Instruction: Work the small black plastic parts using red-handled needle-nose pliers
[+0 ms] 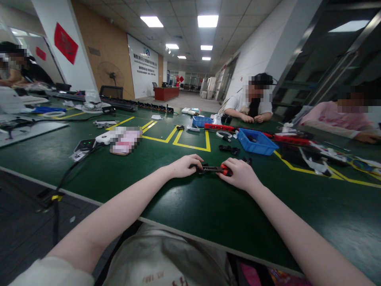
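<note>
Pale shirt cloth [166,254] is filling the near edge. Left, a phone [126,143] is lying beyond reach of the work. Centrally, the left hand [186,166] is pinching a small black part [200,167] above the green table [190,210]; the right hand [239,174] is gripping a red-handled tool [212,169] against it. Work is underway, its progress not showing. Right, black pieces [229,149] and a blue bin [258,148] are sitting farther off, obstructing nothing.

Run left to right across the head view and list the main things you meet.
Red diamond-shaped paper, pink rectangular phone, bare left hand, red-handled metal pliers, bare right hand, blue plastic tray, person in a pink top.
</note>
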Demonstrator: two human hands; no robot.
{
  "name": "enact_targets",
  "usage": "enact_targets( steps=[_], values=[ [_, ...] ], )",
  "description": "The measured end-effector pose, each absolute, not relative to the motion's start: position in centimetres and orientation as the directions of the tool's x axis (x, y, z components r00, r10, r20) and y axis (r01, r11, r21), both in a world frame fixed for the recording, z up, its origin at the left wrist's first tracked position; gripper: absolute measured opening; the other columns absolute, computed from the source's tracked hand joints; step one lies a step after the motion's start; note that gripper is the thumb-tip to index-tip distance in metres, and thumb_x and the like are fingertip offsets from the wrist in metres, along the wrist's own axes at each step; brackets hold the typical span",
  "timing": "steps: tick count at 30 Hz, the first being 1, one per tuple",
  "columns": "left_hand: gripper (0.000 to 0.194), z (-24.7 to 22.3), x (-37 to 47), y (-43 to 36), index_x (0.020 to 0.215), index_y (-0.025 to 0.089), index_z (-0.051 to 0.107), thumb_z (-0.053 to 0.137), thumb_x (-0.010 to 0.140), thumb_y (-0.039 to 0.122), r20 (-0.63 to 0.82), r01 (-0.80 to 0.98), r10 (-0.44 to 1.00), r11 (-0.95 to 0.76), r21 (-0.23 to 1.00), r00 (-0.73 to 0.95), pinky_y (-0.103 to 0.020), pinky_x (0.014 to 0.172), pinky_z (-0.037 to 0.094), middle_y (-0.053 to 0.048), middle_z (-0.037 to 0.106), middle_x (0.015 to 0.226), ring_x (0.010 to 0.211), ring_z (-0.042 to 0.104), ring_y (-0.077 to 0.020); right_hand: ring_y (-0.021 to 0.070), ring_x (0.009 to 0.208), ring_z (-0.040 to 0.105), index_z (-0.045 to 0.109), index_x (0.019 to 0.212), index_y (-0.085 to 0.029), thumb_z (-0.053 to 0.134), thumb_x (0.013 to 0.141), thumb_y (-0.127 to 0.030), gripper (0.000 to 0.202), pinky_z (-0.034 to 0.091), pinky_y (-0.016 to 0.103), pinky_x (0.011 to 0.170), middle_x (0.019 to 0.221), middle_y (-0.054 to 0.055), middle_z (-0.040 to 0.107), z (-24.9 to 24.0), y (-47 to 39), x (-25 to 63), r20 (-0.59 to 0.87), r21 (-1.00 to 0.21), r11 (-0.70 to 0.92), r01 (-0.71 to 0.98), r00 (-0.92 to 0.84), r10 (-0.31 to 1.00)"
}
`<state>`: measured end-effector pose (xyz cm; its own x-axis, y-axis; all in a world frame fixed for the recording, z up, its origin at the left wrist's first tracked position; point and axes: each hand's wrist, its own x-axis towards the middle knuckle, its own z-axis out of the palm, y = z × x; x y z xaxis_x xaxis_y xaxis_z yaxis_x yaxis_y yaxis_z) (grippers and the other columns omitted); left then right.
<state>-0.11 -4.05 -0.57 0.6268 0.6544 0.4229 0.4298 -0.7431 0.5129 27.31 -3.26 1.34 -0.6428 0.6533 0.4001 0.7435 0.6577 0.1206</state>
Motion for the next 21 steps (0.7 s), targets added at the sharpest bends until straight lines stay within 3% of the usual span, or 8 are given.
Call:
enact_targets(
  steps=[7, 16, 21],
  values=[
    [0.046, -0.48, -0.04, -3.67, 0.094, 0.018, 0.075, 0.042, 0.074, -0.006, 0.387, 0.411, 0.673, -0.713, 0.568, 0.631, -0.036, 0.108, 0.045, -0.007, 0.066, 0.119, 0.114, 0.062, -0.0190, 0.0226, 0.082, 0.062, 0.064, 0.089, -0.021, 0.059, 0.083, -0.046, 0.026, 0.045, 0.035, 0.075, 0.091, 0.008, 0.067, 1.34, -3.34, 27.19, 0.411, 0.123, 0.672, 0.730, -0.654, 0.635],
    [0.018, -0.14, -0.09, -4.27, 0.097, 0.015, 0.074, 0.065, 0.082, 0.015, 0.364, 0.400, 0.663, -0.712, 0.577, 0.654, -0.038, 0.107, 0.045, -0.012, 0.062, 0.122, 0.114, 0.061, -0.0225, 0.0221, 0.081, 0.062, 0.064, 0.092, -0.020, 0.056, 0.085, -0.049, 0.031, 0.045, 0.035, 0.075, 0.093, 0.009, 0.066, 1.36, -3.33, 27.17, 0.389, 0.113, 0.667, 0.736, -0.651, 0.652],
    [0.016, -0.39, -0.04, -4.32, 0.097, 0.015, 0.073, 0.070, 0.084, 0.023, 0.393, 0.377, 0.654, -0.722, 0.581, 0.647, -0.038, 0.105, 0.045, -0.012, 0.061, 0.121, 0.112, 0.062, -0.0218, 0.0212, 0.080, 0.061, 0.064, 0.093, -0.020, 0.055, 0.087, -0.053, 0.035, 0.045, 0.034, 0.072, 0.093, 0.008, 0.066, 1.24, -3.17, 27.24, 0.363, 0.088, 0.663, 0.743, -0.644, 0.674]
  ],
)
